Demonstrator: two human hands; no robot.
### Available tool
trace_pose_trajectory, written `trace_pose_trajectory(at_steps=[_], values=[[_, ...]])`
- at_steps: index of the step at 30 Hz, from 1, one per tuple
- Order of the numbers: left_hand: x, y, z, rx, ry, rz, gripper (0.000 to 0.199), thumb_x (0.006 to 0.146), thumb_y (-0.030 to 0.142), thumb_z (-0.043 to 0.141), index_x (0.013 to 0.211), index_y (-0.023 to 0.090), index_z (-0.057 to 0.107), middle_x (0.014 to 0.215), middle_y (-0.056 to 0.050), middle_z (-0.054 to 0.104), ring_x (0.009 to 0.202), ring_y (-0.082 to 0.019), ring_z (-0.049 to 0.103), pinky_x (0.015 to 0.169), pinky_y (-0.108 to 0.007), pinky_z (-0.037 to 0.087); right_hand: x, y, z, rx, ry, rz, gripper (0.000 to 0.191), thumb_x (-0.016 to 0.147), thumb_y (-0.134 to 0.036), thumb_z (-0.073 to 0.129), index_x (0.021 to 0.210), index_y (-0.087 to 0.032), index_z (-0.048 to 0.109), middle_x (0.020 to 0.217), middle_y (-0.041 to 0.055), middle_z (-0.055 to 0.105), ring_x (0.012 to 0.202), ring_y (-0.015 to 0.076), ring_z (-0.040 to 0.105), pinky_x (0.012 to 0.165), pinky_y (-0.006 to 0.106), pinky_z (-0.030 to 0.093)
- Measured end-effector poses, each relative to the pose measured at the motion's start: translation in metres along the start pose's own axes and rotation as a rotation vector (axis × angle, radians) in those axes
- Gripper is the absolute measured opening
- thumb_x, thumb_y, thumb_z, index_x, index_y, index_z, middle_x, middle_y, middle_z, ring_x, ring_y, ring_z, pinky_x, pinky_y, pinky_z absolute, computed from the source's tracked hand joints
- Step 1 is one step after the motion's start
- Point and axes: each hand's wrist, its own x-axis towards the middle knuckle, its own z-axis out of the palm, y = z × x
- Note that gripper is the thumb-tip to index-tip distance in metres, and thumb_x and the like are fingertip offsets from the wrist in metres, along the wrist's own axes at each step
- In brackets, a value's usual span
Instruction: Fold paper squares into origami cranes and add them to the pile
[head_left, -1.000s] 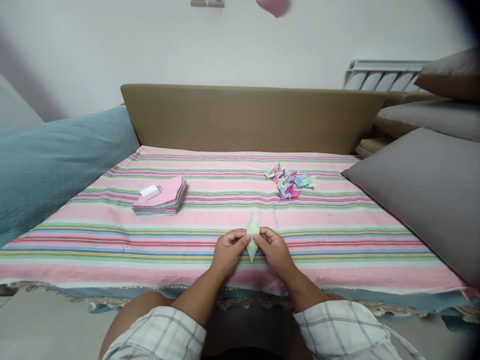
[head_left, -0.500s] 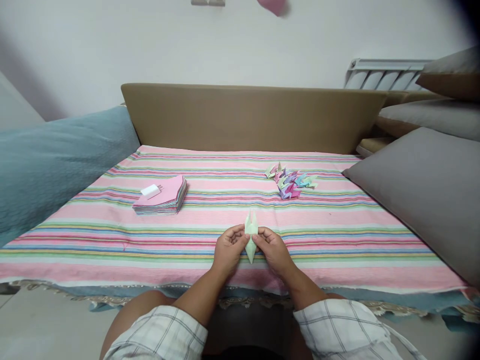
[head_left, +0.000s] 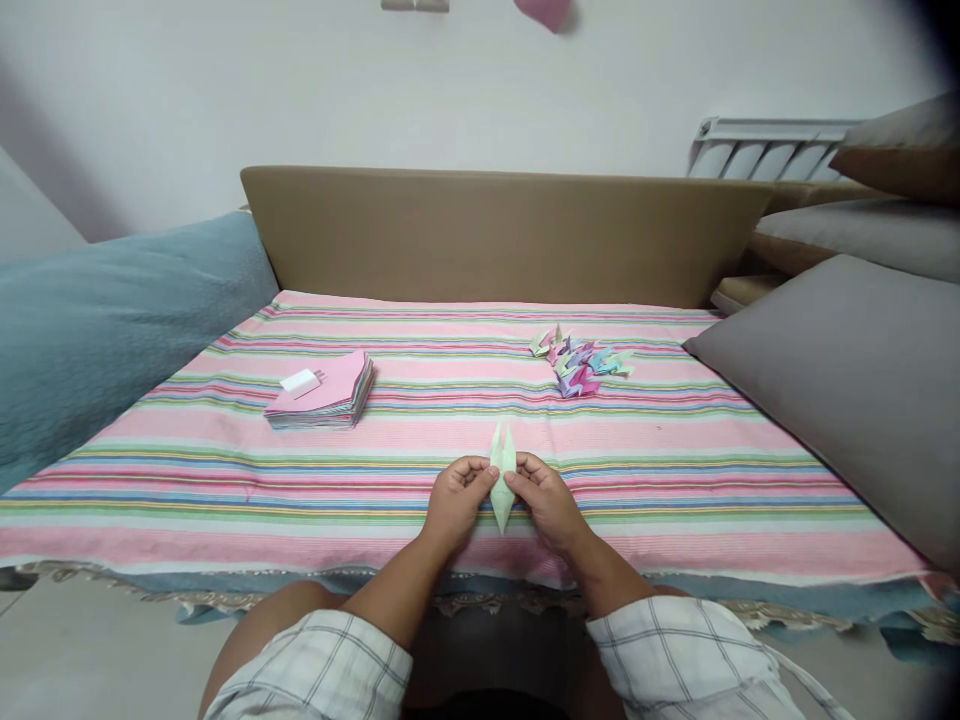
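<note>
A pale green folded paper (head_left: 503, 496), slim and diamond-shaped, points toward me at its lower end and splits into two narrow tips at the far end. My left hand (head_left: 459, 497) pinches its left edge between thumb and fingers. On the opposite edge, my right hand (head_left: 547, 500) grips it the same way, thumb on top. Both hands are low over the striped cloth (head_left: 420, 410). Beyond them to the right lies a cluster of colourful folded paper cranes (head_left: 579, 368).
A stack of coloured paper (head_left: 319, 408) sits left, with a white plug adapter (head_left: 301, 383) on top. Grey cushions (head_left: 840, 370) line the right side, a blue-covered armrest (head_left: 135, 320) the left. A brown backrest (head_left: 495, 235) closes off the far side.
The folded paper has tilted slightly, its near point reaching a little closer to me and its two far tips drawn nearer together. Both hands keep their hold almost in place.
</note>
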Motion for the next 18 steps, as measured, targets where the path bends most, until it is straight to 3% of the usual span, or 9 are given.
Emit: trace_pose_trajectory(at_steps=[5,18], values=[[0.0009,-0.001,-0.0021,0.022,-0.061,-0.008,0.03,0.058,0.039,0.078,0.069,0.014,0.064,0.059,0.002,0.063,0.056,-0.009,0.054,0.059,-0.022,0.042,0.0005,0.0009,-0.0003,-0.019,0.021,0.006,0.029,0.069,-0.044,0.069,0.079,-0.017,0.062,0.071,-0.0007,0.062,0.064,0.0123,0.051,0.062,0.025,0.04],[0.0011,-0.003,-0.002,0.096,-0.082,0.037,0.03,0.06,0.04,0.076,0.068,0.014,0.063,0.061,0.002,0.059,0.059,-0.009,0.052,0.059,-0.021,0.041,0.0019,0.0035,-0.0008,-0.035,0.087,0.004,0.034,0.064,-0.048,0.071,0.07,-0.017,0.059,0.061,-0.0029,0.055,0.057,0.0105,0.046,0.056,0.023,0.038]])
